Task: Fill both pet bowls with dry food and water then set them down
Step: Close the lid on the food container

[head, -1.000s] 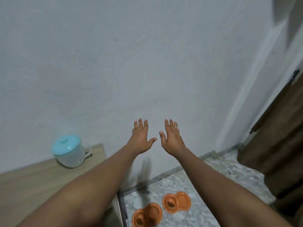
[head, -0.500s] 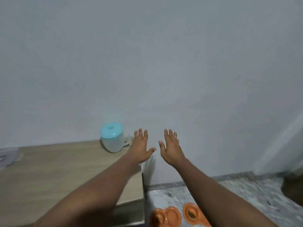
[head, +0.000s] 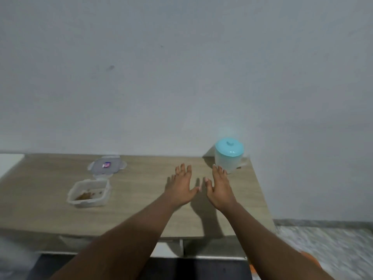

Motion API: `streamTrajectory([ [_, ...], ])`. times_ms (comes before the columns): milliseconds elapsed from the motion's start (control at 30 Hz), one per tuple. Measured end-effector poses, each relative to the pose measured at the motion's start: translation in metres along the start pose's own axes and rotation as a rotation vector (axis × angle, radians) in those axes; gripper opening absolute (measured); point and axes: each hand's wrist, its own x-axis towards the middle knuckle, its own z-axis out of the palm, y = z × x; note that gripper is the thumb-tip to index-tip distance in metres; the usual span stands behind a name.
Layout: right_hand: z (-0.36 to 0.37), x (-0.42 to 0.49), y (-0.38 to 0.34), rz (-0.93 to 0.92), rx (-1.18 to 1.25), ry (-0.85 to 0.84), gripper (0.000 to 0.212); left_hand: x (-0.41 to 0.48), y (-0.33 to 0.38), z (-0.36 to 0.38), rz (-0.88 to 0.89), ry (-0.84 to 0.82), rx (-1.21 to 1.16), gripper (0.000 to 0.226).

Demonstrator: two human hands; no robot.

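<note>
My left hand (head: pixel 181 185) and my right hand (head: pixel 220 188) stretch out side by side over a wooden counter (head: pixel 141 215), fingers straight, holding nothing. A clear jug with a teal lid (head: pixel 229 156) stands at the counter's back right corner, just beyond my right fingertips. A clear plastic food box (head: pixel 88 193) with a little brown dry food in it sits open to the left, its lid (head: pixel 107 165) lying behind it. Only an orange sliver of a pet bowl (head: pixel 311 257) shows on the floor at lower right, behind my right forearm.
A plain grey wall rises behind the counter. Speckled stone floor (head: pixel 333 245) lies to the right of the counter's end. A white surface (head: pixel 10 164) shows at the far left edge.
The view has swung left from the floor and bowls to the counter. The food box and its lid have come into view. Both hands stay outstretched and hold nothing.
</note>
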Motion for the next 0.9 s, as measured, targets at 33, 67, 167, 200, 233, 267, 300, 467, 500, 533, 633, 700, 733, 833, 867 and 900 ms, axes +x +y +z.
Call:
streamTrajectory([
  [33,0.012,0.0,-0.012,-0.01,0.0,-0.005,0.061,-0.006,-0.015,-0.005,-0.016,0.005,-0.006,0.095],
  [67,0.023,0.0,-0.024,-0.015,0.002,-0.015,0.061,-0.011,-0.029,-0.008,-0.026,0.004,-0.007,0.094],
  [167,0.047,0.003,-0.051,-0.024,0.007,-0.063,0.061,-0.025,-0.058,-0.015,-0.053,0.009,-0.035,0.092],
  [200,0.053,0.005,-0.058,-0.037,0.005,-0.075,0.061,-0.028,-0.066,-0.018,-0.057,0.023,-0.048,0.091],
  [233,0.059,0.006,-0.063,-0.052,0.001,-0.088,0.061,-0.032,-0.073,-0.021,-0.067,0.032,-0.058,0.09],
  [267,0.063,0.009,-0.068,-0.061,0.001,-0.099,0.061,-0.035,-0.079,-0.024,-0.078,0.042,-0.066,0.09],
  [300,0.069,0.012,-0.073,-0.067,0.007,-0.115,0.061,-0.039,-0.086,-0.028,-0.096,0.05,-0.079,0.09],
  [467,0.101,0.03,-0.106,-0.162,0.026,-0.176,0.06,-0.048,-0.135,-0.055,-0.202,0.146,-0.108,0.097],
  [500,0.11,0.035,-0.115,-0.18,0.024,-0.18,0.06,-0.049,-0.147,-0.064,-0.231,0.162,-0.113,0.1],
  [533,0.116,0.037,-0.123,-0.188,0.025,-0.187,0.06,-0.05,-0.158,-0.069,-0.243,0.18,-0.115,0.101],
  [633,0.141,0.045,-0.148,-0.198,0.032,-0.209,0.06,-0.052,-0.192,-0.086,-0.248,0.217,-0.13,0.093],
  [700,0.161,0.052,-0.17,-0.21,0.031,-0.219,0.06,-0.049,-0.225,-0.099,-0.252,0.246,-0.141,0.094],
  [733,0.175,0.058,-0.182,-0.209,0.031,-0.225,0.06,-0.045,-0.246,-0.106,-0.248,0.255,-0.139,0.099],
  [833,0.208,0.073,-0.217,-0.188,0.016,-0.227,0.059,-0.032,-0.299,-0.127,-0.261,0.209,-0.118,0.101],
  [867,0.214,0.078,-0.224,-0.167,0.01,-0.231,0.058,-0.027,-0.312,-0.131,-0.256,0.211,-0.102,0.098],
  [900,0.225,0.084,-0.234,-0.151,0.001,-0.235,0.058,-0.023,-0.327,-0.137,-0.268,0.206,-0.086,0.096],
])
